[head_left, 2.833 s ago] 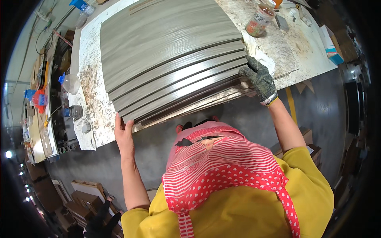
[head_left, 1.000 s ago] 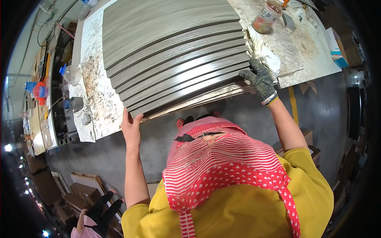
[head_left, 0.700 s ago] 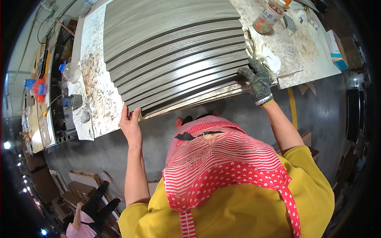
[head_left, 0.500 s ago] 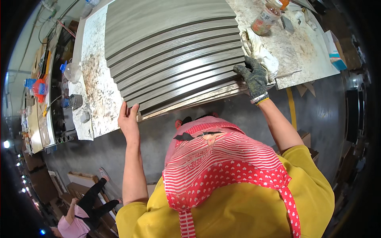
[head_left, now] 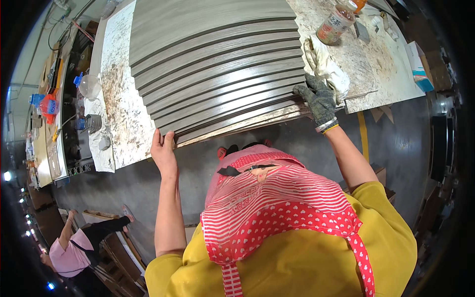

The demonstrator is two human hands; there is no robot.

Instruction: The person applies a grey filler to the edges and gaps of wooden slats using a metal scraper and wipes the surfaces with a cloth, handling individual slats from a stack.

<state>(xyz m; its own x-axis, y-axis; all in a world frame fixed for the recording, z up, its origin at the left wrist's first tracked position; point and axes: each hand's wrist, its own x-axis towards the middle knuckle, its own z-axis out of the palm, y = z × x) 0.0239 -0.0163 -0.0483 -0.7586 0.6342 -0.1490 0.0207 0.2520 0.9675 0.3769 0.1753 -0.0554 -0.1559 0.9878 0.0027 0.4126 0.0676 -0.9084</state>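
Bare left hand [head_left: 164, 154] and gloved right hand [head_left: 320, 103] staying well apart, clamping near corners of grey panels [head_left: 220, 76]; panels lying stepped, fanning toward near edge of table [head_left: 381, 67].

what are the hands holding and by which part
The stacked grey boards: the left hand holds their near left corner, the gloved right hand their near right; how many boards cannot be told.

From here I see the left hand [head_left: 164, 152] holding the boards [head_left: 217, 74] at their near left corner, the gloved right hand [head_left: 320, 101] at their near right, and a crumpled cloth [head_left: 330, 70] and bottle [head_left: 335, 25] right of the boards.
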